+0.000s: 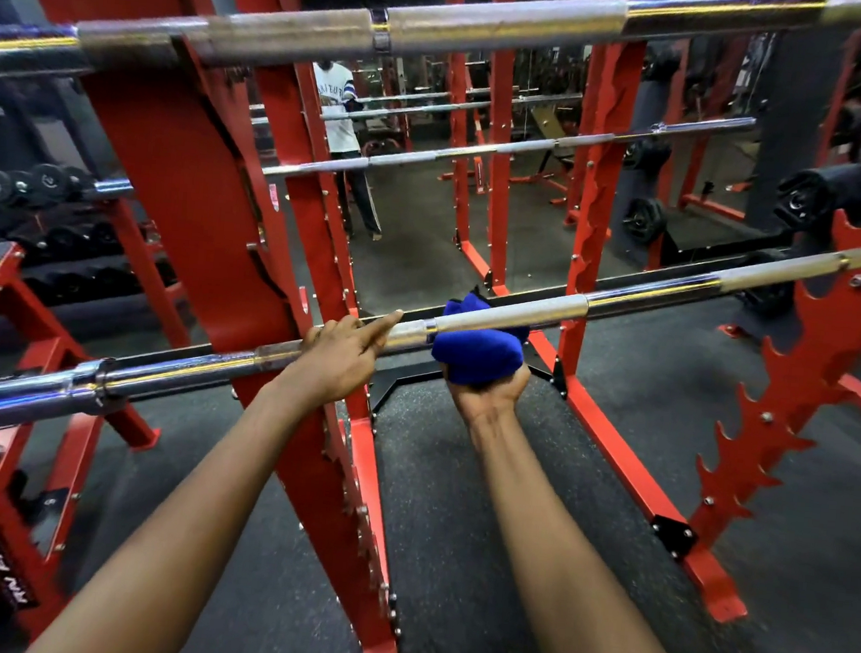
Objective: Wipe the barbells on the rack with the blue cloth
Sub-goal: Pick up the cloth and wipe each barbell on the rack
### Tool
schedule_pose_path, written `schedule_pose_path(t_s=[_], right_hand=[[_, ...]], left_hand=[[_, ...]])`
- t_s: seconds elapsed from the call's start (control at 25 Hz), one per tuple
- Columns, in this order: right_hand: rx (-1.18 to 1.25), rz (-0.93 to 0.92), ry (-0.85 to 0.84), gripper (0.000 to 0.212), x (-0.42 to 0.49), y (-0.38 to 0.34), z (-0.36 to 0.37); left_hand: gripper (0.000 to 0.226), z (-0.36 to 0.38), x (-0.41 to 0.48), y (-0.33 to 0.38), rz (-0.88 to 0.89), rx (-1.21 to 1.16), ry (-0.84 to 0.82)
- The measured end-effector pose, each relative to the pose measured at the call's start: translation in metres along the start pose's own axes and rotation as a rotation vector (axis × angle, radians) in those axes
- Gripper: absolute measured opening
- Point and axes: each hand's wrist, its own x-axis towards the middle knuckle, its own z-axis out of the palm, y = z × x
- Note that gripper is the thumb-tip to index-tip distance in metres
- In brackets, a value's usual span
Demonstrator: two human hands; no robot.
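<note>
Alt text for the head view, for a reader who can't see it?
A person's right hand holds a blue cloth around the lower barbell from underneath, on a red rack; the left hand grips the bar beside it. A second barbell sits higher up.

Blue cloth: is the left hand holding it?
No, the right hand grips the bunched blue cloth against the long silver steel barbell.

The blue cloth (pixel 477 361) hides the fingers of the right hand (pixel 487 400); the lower barbell (pixel 652 298) runs past both edges
</note>
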Motion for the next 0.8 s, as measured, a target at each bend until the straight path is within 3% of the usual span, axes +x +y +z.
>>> schedule_pose_path(t_s=[0.16, 0.28, 0.4, 0.52, 0.68, 0.8], right_hand=[[-0.155, 0.008, 0.050, 0.044, -0.012, 0.015, -0.005], [-0.387, -0.227, 0.280, 0.052, -0.016, 0.026, -0.002], [-0.662, -0.562, 0.467, 0.018, -0.028, 0.026, 0.003], [-1.078, -0.775, 0.365, 0.033, -0.036, 0.027, -0.004], [-1.611, -1.042, 0.093, 0.057, -0.026, 0.030, -0.002], [-1.776, -1.100, 0.075, 0.057, -0.009, 0.021, 0.020]], left_hand=[[0.051, 0.000, -0.009, -0.010, 0.077, 0.235, 0.116], [0.051, 0.006, -0.018, -0.029, 0.118, 0.254, 0.200], [0.054, 0.011, -0.026, -0.048, 0.116, 0.202, 0.231], [0.052, 0.017, -0.033, -0.054, 0.131, 0.153, 0.259], [0.055, 0.022, -0.043, -0.064, 0.181, 0.058, 0.310], [0.053, 0.029, -0.056, -0.074, 0.195, 0.012, 0.342]])
